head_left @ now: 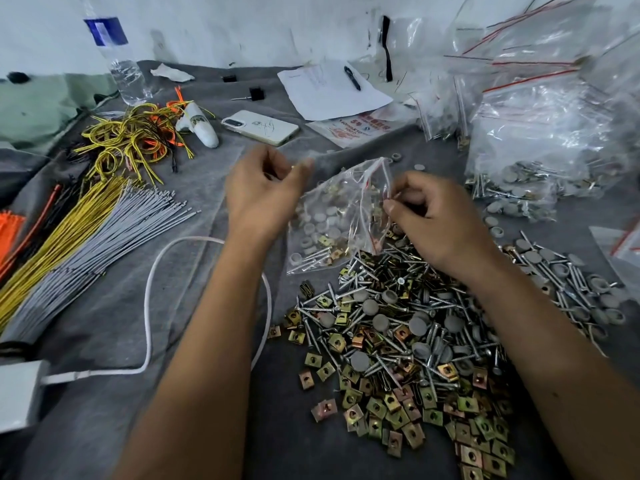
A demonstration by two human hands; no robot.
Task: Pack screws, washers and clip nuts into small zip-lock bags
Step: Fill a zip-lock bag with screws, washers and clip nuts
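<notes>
Two bare hands at a small zip-lock bag over a heap of hardware.

The left hand [266, 188], blurred, curls its fingers beside the clear red-striped zip-lock bag [334, 220]; whether it grasps the bag I cannot tell. The right hand [433, 216] pinches the bag's mouth. Below lies the pile of silver screws, grey washers and brass-coloured clip nuts [398, 337].

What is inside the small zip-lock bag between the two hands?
Inside the zip-lock bag are grey round washers, silver screws near the bottom and some gold clip nuts. The right hand grips its red-striped top; folds and glare hide part of the contents.
</notes>
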